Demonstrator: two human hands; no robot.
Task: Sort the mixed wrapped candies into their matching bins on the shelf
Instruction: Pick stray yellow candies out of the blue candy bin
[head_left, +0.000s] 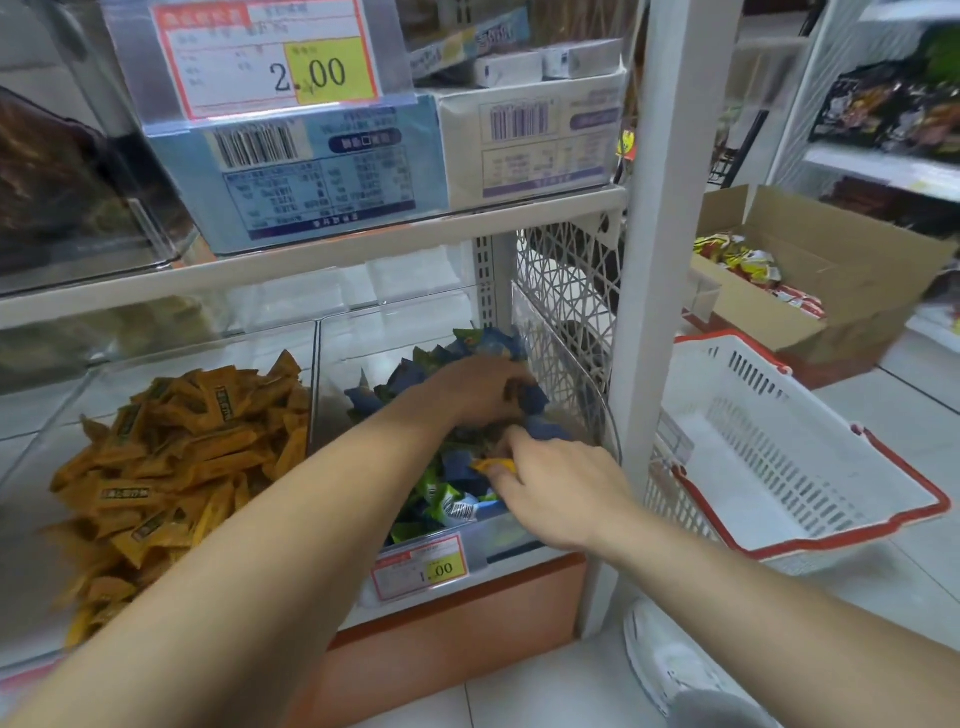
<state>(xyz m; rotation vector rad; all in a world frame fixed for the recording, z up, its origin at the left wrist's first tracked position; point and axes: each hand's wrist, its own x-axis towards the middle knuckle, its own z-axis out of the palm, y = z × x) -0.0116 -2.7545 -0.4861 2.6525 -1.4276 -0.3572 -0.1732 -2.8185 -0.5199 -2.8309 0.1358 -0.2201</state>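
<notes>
Two clear bins stand side by side on the low shelf. The left bin (311, 364) holds a heap of orange wrapped candies (176, 447). The right bin (597, 395) holds blue and green wrapped candies (447, 493). My left hand (483, 389) reaches deep into the right bin, its fingers curled down among the blue wrappers; what it holds is hidden. My right hand (561, 488) is at the front of the same bin and pinches a single orange candy (493, 464) between thumb and fingertips.
A white shopping basket with red rim (810, 540) sits on the floor to the right of the white shelf post (654, 312). Behind it is an open cardboard box (841, 291) of snack packets. Boxed goods fill the shelf above. A white shoe (660, 660) shows below.
</notes>
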